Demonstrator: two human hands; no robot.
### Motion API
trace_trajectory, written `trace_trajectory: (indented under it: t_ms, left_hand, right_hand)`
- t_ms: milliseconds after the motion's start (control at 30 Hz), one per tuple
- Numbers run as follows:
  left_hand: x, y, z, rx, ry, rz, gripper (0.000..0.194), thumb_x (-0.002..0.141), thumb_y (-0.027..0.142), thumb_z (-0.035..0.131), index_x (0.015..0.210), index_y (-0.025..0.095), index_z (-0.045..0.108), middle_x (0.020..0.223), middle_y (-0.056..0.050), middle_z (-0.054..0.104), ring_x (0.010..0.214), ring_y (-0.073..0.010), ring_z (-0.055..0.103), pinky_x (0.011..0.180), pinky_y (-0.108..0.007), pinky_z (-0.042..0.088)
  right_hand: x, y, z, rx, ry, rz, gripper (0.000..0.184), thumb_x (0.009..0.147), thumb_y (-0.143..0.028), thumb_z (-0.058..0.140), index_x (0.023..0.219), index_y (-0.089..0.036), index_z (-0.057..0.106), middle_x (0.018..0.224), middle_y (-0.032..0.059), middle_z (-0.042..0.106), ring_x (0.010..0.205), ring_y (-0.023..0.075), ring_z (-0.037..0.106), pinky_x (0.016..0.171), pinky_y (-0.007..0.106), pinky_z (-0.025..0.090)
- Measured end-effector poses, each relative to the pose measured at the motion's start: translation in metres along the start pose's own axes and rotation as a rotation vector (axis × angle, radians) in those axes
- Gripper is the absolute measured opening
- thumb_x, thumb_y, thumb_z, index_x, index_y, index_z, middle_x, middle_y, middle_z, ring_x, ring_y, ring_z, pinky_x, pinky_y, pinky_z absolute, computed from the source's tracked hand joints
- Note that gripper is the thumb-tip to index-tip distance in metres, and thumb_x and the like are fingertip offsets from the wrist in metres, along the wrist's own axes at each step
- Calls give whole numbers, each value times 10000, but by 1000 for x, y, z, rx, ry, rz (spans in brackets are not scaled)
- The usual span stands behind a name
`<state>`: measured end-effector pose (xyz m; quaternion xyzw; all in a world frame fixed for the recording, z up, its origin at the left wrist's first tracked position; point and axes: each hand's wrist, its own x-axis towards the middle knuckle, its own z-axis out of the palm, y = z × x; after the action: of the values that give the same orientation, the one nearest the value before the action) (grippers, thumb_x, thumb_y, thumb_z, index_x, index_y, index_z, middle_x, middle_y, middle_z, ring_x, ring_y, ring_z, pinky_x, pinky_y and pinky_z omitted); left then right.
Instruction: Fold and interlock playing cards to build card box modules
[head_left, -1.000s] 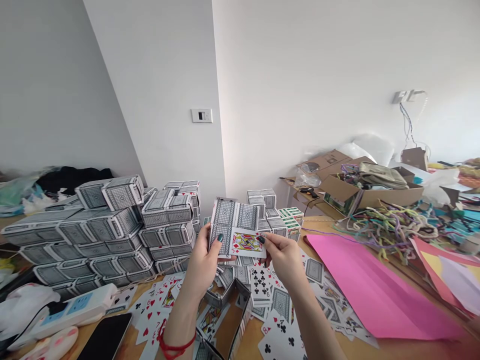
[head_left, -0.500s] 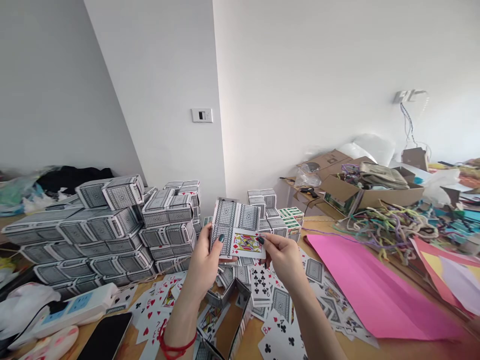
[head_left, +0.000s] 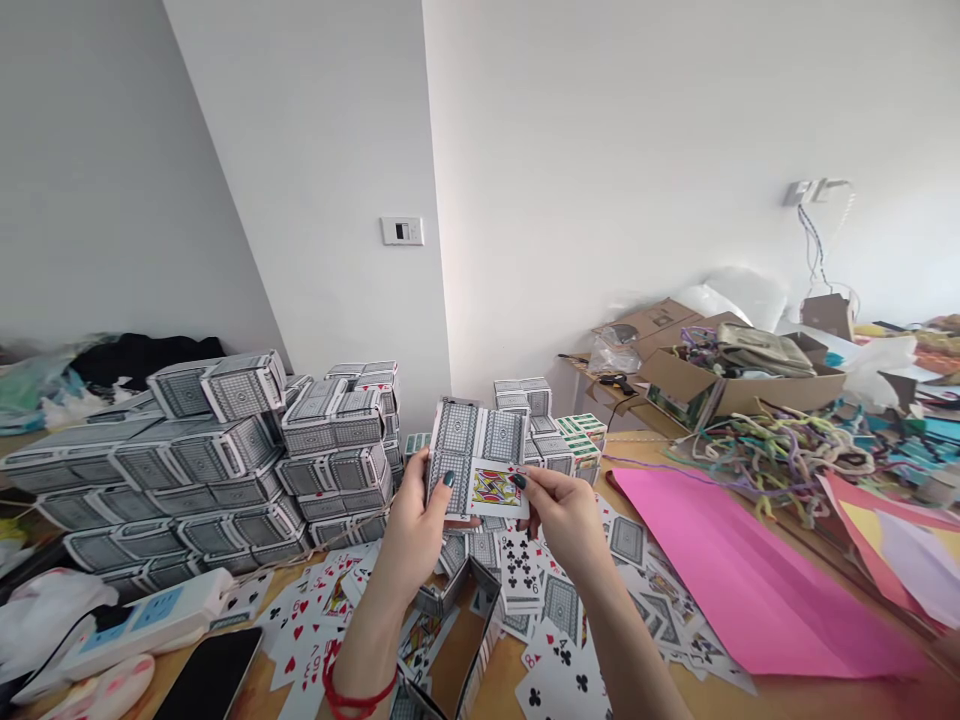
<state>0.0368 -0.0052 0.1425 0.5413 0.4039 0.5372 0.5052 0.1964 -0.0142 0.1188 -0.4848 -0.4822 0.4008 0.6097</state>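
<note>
My left hand (head_left: 420,510) grips a block folded from playing cards (head_left: 457,440), its grey patterned backs facing me and the thumb lying across the front. At the block's lower right corner my right hand (head_left: 562,505) pinches a face card with a red diamond mark (head_left: 495,488), which lies against the block. Below both hands an open-topped frame of joined cards (head_left: 487,620) stands on the table. Loose playing cards (head_left: 566,670) are spread around it, some face up and some face down.
Stacked card blocks (head_left: 202,470) rise at the left, with more (head_left: 532,400) behind my hands. A black phone (head_left: 210,675) and a white power strip (head_left: 150,620) lie front left. To the right are pink paper (head_left: 750,580), a pile of yarn (head_left: 787,455) and a cardboard box (head_left: 750,400).
The card block and the face card on it have shifted slightly right with my left hand. My right hand keeps its pinch on the card.
</note>
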Motion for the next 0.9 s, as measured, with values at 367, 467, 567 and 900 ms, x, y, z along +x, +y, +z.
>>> trace_trajectory:
  t_ms: [367, 467, 567, 900]
  left_hand:
    - [-2, -1, 2, 59, -1, 11, 363, 821, 312, 467, 1176, 251, 429, 1200, -72, 542, 914, -228, 613, 674, -345, 543]
    - [1, -8, 0, 135, 3, 70, 376, 823, 321, 479, 1187, 229, 448, 1210, -85, 545, 1032, -241, 563, 797, -356, 501]
    - [2, -13, 0, 214, -15, 106, 382, 838, 328, 462, 1206, 226, 448, 1236, -88, 533, 1120, -247, 505, 883, -368, 445]
    - [-2, -7, 6, 308, -78, 105, 357, 876, 318, 392, 1227, 252, 414, 1234, -84, 521, 1107, -225, 504, 917, -344, 385]
  right_hand:
    - [-2, 2, 4, -12, 8, 5, 339, 728, -446, 570, 792, -135, 688, 505, -5, 583, 355, 116, 521, 296, 202, 352]
    - [-2, 1, 6, -35, -10, 0, 315, 751, -425, 547, 766, -136, 670, 484, -12, 564, 348, 110, 511, 298, 193, 338]
    - [-4, 0, 9, -47, -34, -4, 296, 773, -405, 520, 712, -141, 640, 435, -22, 530, 336, 104, 489, 308, 186, 332]
    - [-6, -2, 12, -39, -42, -11, 348, 756, -472, 541, 676, -143, 619, 450, -16, 521, 351, 114, 504, 312, 190, 345]
